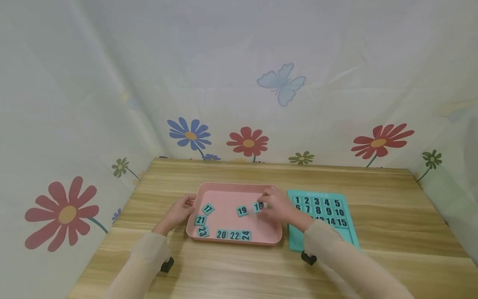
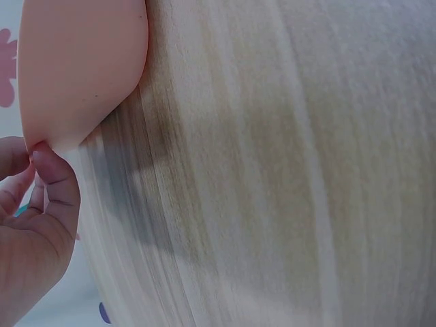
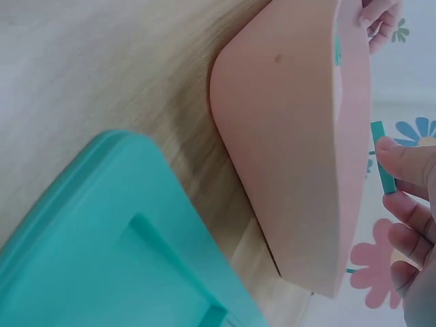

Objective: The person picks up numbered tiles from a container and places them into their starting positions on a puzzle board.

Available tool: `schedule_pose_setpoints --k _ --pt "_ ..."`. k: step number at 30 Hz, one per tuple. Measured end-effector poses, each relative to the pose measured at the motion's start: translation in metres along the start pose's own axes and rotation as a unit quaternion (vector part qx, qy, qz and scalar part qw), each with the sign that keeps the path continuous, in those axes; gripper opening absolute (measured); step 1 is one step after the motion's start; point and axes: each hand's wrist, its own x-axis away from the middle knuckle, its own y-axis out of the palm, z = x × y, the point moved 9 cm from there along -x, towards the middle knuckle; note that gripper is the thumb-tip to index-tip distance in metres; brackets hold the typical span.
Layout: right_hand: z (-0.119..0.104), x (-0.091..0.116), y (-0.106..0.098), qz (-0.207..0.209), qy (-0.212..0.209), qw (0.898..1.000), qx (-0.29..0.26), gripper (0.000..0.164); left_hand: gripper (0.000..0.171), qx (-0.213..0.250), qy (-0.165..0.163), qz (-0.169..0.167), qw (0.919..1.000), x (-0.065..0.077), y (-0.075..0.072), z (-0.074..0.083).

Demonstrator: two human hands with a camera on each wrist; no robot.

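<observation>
My left hand (image 1: 180,211) pinches the left rim of a pink tray (image 1: 224,203); in the left wrist view the thumb and fingers (image 2: 58,184) meet at the tray's edge. Over the tray's right side, my right hand (image 1: 278,205) holds a teal number tile (image 1: 257,207), which reads 16, between thumb and fingers. That tile (image 3: 383,163) stands on edge above the rim in the right wrist view. Inside the tray lie loose tiles: 19 (image 1: 242,211), 17 (image 1: 208,208), 21 (image 1: 200,220), 23 (image 1: 203,231), 20 (image 1: 222,234), 22 (image 1: 234,235) and 24 (image 1: 245,235).
Right of the tray lies a teal number board (image 1: 296,243) with rows of tiles from 1 to 15, partly covered by my right forearm. Both rest on a wooden table (image 1: 224,270). A flowered cloth (image 1: 224,83) hangs behind and at the sides.
</observation>
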Motion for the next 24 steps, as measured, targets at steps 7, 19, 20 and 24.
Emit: schedule_pose_setpoints --k 7,19,20,24 --pt "0.011 0.016 -0.012 -0.011 0.022 1.000 -0.001 0.026 0.045 -0.001 -0.005 -0.002 1.0000 0.000 0.000 0.001" --pt "0.036 0.049 -0.034 -0.003 0.071 0.997 -0.012 0.031 0.044 0.008 -0.004 -0.002 1.0000 0.001 0.000 0.001" --pt "0.039 0.052 -0.034 -0.002 0.074 0.997 -0.010 0.031 0.044 0.006 -0.006 -0.002 1.0000 0.000 0.000 0.000" --pt "0.049 0.064 -0.036 0.003 0.093 0.996 -0.009 0.030 0.044 0.001 -0.008 0.000 1.0000 -0.001 0.000 -0.002"
